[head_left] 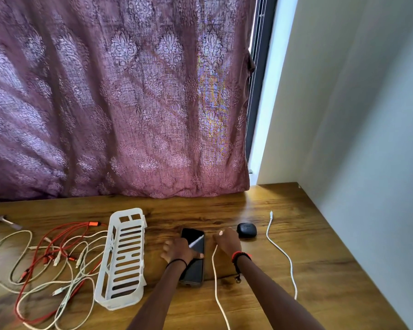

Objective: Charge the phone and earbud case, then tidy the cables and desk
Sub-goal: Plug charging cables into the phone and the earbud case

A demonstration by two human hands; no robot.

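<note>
Left hand (178,250) lies flat on the dark phone (194,270), fingers spread past its left edge and thumb stretched across the screen. The right hand (227,241), just right of the phone, has its fingers curled on a white cable (215,282) that trails toward the near edge.

A patterned mauve curtain (117,103) fills the back, with a pale wall (355,115) at the right. Below them runs the wooden tabletop (320,270).

On its left a white slotted plastic basket (106,263) lies beside a tangle of red and white cables (57,254), some strands touching its left wall. The phone lies face up at centre, lengthwise away from the person. A pale sliver crosses its screen; I cannot tell whether it is a plug or a reflection.

A second white cable (280,248) snakes alone at the right, apart from both hands. The dark earbud case (246,230) sits closed between it and the right hand.
</note>
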